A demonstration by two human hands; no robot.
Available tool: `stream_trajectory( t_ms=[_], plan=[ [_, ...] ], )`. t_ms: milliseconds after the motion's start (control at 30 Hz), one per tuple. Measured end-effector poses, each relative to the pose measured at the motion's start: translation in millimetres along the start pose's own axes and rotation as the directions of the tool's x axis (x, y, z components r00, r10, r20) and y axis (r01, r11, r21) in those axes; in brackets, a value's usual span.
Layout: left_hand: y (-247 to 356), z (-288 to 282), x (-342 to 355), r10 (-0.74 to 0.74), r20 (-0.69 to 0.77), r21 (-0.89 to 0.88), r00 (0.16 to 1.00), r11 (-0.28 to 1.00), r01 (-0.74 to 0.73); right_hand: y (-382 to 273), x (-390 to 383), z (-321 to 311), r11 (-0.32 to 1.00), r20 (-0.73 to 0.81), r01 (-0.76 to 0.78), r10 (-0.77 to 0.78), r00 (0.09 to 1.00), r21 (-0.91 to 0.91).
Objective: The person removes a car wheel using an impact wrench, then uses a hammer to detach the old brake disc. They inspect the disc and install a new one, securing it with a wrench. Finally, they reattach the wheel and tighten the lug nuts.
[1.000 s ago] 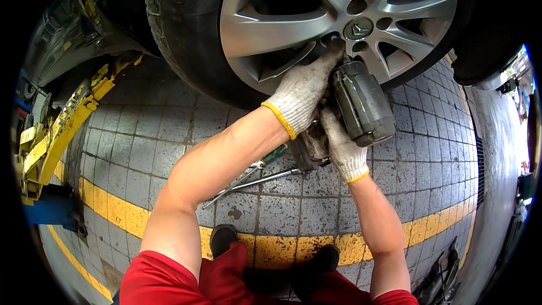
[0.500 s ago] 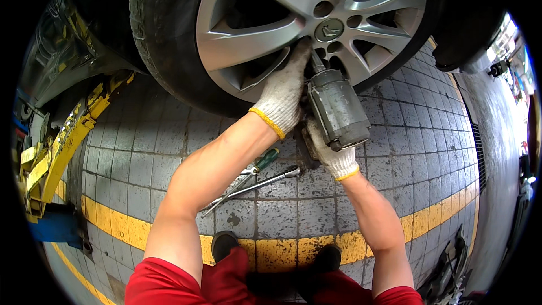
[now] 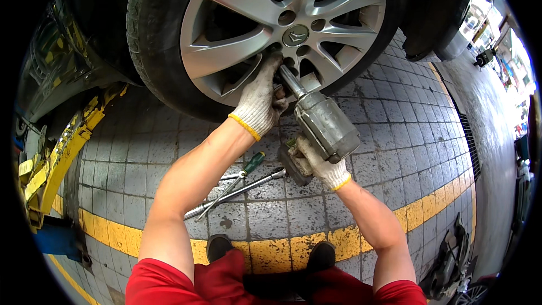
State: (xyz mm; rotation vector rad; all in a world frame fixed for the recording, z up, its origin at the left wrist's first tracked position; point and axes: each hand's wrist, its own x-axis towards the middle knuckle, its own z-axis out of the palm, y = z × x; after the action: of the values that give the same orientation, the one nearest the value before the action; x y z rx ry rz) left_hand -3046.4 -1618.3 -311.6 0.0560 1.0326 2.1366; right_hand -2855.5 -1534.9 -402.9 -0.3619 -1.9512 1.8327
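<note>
Grey metal, the impact wrench (image 3: pixel 327 125) sits in the clenched grip of our right hand (image 3: pixel 322 164), long axis slanting up-left toward the wheel (image 3: pixel 231 53); our left hand (image 3: pixel 257 99), nearer the wheel, has a grip we cannot judge.

White glare bleaches the upper right, and the floor tiles (image 3: pixel 396 136) curve.

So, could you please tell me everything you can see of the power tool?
The power tool has a scuffed grey, metal-looking rounded body, a shiny shaft and a dark block below. It tilts, shaft pointing up-left toward the wheel. The right hand grips it beneath the body; whether the left hand touches the shaft is unclear.
</note>
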Motion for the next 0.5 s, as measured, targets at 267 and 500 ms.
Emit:
stream_trajectory(
  t_ms=[267,500],
  plan=[
    [36,-67,-106,-0.13,-0.026,0.209,0.991,0.969,0.133,-11,-35,17,0.981,0.376,-0.061,-0.013,0.927,0.185],
    [63,-236,-190,0.138,-0.409,0.05,0.902,0.99,-0.128,17,-14,150,0.707,0.732,-0.599,0.17,0.66,0.376]
  ],
)
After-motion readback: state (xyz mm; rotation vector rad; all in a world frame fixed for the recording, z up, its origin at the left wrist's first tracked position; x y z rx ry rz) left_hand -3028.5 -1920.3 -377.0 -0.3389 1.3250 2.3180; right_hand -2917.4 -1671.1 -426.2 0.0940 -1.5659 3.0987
